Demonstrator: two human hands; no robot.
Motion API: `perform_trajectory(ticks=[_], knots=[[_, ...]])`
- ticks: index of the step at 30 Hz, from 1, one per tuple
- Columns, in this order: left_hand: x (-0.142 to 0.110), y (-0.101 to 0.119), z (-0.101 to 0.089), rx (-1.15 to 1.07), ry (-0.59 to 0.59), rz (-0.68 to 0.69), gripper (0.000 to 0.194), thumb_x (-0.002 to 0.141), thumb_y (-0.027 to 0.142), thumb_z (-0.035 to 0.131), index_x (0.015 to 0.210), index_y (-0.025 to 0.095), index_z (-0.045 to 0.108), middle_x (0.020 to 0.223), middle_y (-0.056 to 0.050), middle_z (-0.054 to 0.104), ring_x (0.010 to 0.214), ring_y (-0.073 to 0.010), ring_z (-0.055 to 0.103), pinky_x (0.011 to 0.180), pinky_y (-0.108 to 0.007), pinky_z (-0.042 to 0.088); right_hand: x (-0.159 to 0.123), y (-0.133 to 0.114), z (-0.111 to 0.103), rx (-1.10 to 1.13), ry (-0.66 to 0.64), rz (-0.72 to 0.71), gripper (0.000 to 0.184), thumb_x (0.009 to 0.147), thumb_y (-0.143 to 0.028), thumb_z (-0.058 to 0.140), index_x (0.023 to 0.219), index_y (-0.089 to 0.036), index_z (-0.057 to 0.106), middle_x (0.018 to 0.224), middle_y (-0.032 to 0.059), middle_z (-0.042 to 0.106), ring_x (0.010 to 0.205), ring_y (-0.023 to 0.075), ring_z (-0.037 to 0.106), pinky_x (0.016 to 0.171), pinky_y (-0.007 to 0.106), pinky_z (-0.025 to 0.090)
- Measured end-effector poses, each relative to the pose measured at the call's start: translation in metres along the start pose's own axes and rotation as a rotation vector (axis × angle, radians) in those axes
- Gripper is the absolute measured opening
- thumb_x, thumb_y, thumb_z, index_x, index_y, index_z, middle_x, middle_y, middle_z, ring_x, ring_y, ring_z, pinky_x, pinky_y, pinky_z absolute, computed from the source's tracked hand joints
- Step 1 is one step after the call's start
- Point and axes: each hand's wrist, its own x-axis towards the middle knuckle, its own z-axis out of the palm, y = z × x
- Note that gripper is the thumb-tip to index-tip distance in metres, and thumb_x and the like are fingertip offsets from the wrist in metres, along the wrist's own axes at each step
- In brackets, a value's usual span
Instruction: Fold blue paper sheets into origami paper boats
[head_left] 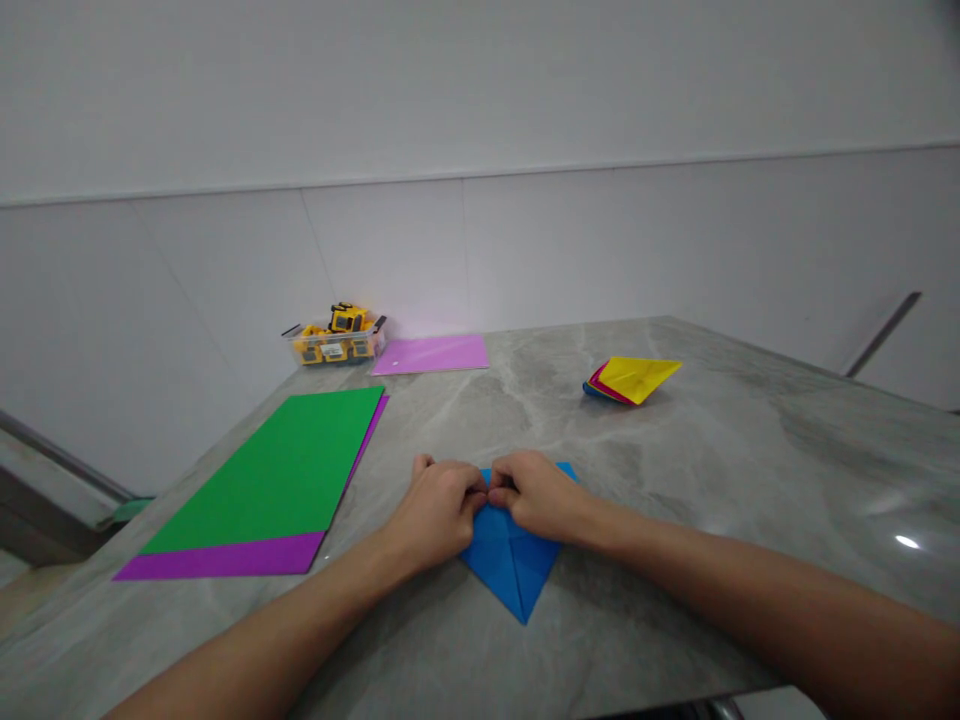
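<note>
A sheet of blue origami paper (513, 570) lies on the table in front of me, folded to a point that faces my side. Creases run across it and down to that point. My left hand (444, 503) pinches its upper part from the left, fingertips closed on the paper. Right beside it, my right hand (536, 497) pinches the same part, thumb and forefinger together. The two hands nearly touch and hide much of the paper's upper half; one blue corner shows behind my right hand.
Green sheets (277, 470) overlap purple sheets (225, 560) on the left. A pink sheet (433, 355) lies by the wall, next to a clear plastic box (330, 350) of yellow toy vehicles. Folded yellow, red and blue papers (637, 380) rest at the back right of the grey marbled table (720, 480).
</note>
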Motion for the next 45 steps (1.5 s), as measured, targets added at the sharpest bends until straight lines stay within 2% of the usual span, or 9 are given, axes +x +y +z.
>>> perform_trajectory(ticks=[4,8,11,16,26,30,37,45], knots=[[0.002,0.0,-0.002,0.028,0.036,-0.055,0.015,0.081,0.017,0.053,0.076,0.019,0.067,0.08,-0.003,0.07,0.084,-0.0212,0.061,0.079,-0.038,0.028,0.003,0.001,0.0,-0.037,0.035,-0.058,0.008,0.076,-0.015,0.062,0.069,-0.015,0.067,0.072,0.0048,0.068,0.071,0.0156,0.058,0.064,0.024,0.038],[0.004,0.0,-0.002,0.062,0.098,-0.038,0.015,0.082,0.017,0.054,0.074,0.019,0.066,0.083,-0.004,0.069,0.09,-0.0224,0.06,0.079,-0.037,0.029,0.002,0.0,-0.001,-0.073,0.052,-0.057,0.011,0.08,-0.016,0.06,0.073,-0.017,0.069,0.076,0.0048,0.07,0.076,0.0174,0.059,0.07,0.027,0.039],[0.006,-0.001,-0.001,0.063,0.068,-0.046,0.014,0.08,0.015,0.054,0.073,0.018,0.065,0.083,-0.004,0.069,0.088,-0.0222,0.061,0.078,-0.037,0.03,0.0,0.0,0.0,-0.1,0.054,-0.06,0.011,0.081,-0.019,0.061,0.074,-0.017,0.07,0.078,0.0049,0.071,0.08,0.0192,0.059,0.073,0.028,0.039],[0.008,-0.007,-0.002,0.048,0.001,-0.074,0.018,0.08,0.012,0.051,0.073,0.017,0.066,0.077,-0.006,0.07,0.078,-0.0214,0.064,0.075,-0.033,0.036,0.002,-0.002,-0.001,-0.141,0.037,-0.028,0.013,0.082,-0.019,0.06,0.072,-0.016,0.069,0.076,0.0065,0.071,0.079,0.0199,0.057,0.072,0.029,0.037],[0.009,-0.014,-0.01,0.03,0.052,-0.063,0.025,0.072,-0.001,0.046,0.073,0.015,0.065,0.08,-0.005,0.07,0.076,-0.0178,0.063,0.072,-0.027,0.041,0.004,0.004,-0.012,-0.251,0.066,0.021,0.014,0.082,-0.016,0.059,0.07,-0.016,0.066,0.073,0.0068,0.067,0.087,0.0223,0.052,0.078,0.033,0.031],[0.009,-0.021,-0.014,0.025,0.079,-0.085,0.025,0.074,0.0,0.046,0.074,0.015,0.065,0.078,-0.005,0.07,0.075,-0.018,0.063,0.07,-0.027,0.042,0.002,0.009,-0.015,-0.275,0.073,0.01,0.016,0.084,-0.016,0.058,0.07,-0.015,0.065,0.071,0.0069,0.065,0.088,0.0222,0.051,0.077,0.032,0.03],[0.009,-0.029,-0.018,0.018,0.105,-0.035,0.023,0.075,0.003,0.046,0.071,0.016,0.064,0.076,-0.005,0.069,0.074,-0.0182,0.063,0.069,-0.027,0.042,-0.002,0.01,-0.016,-0.408,0.086,-0.093,0.017,0.089,-0.022,0.055,0.079,-0.016,0.068,0.09,0.0089,0.062,0.091,0.0234,0.047,0.077,0.036,0.029],[0.007,-0.043,-0.035,0.025,0.144,-0.103,0.021,0.076,0.004,0.047,0.071,0.017,0.064,0.078,-0.004,0.069,0.076,-0.0182,0.062,0.069,-0.026,0.042,-0.002,0.028,-0.025,-0.413,0.171,-0.073,0.013,0.088,-0.025,0.059,0.084,-0.017,0.069,0.095,0.009,0.057,0.096,0.0244,0.044,0.08,0.036,0.031]])
